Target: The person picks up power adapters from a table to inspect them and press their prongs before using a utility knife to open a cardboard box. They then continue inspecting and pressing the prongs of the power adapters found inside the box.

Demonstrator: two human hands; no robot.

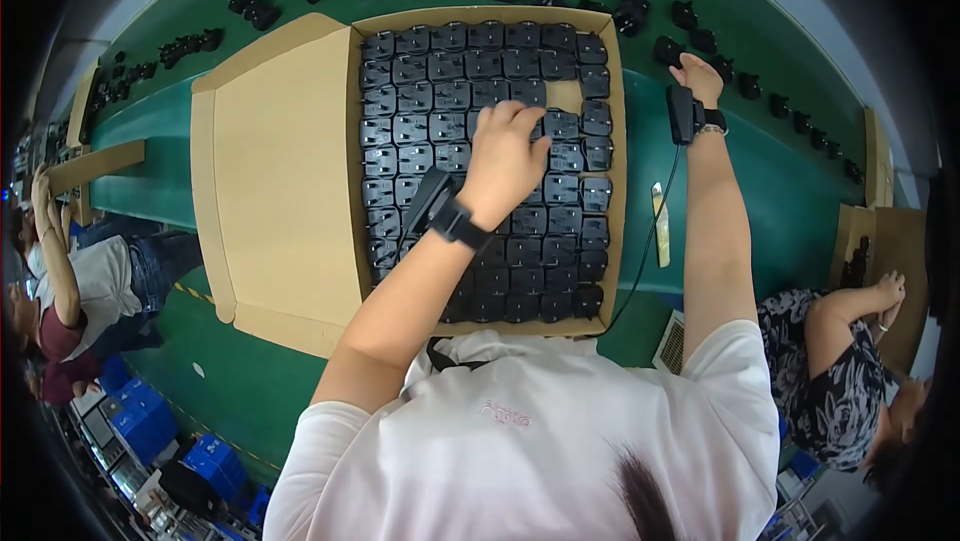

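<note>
One open box holds seven columns of black plugs. Over it is one left hand; right of it, one right hand and one yellow tool.

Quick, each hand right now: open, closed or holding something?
Left hand: fingers bent over boxed black plugs; whether it holds one cannot be told.
Right hand: fingers partly curled near a loose black plug; its grip cannot be told.

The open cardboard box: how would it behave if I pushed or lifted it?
The open cardboard box is probably heavy, since black plug adapters pack nearly its whole opening. It seems unlikely to tip, being broad and lying flat. Its wide flap would likely swing or bend, looking like thin cardboard.
</note>
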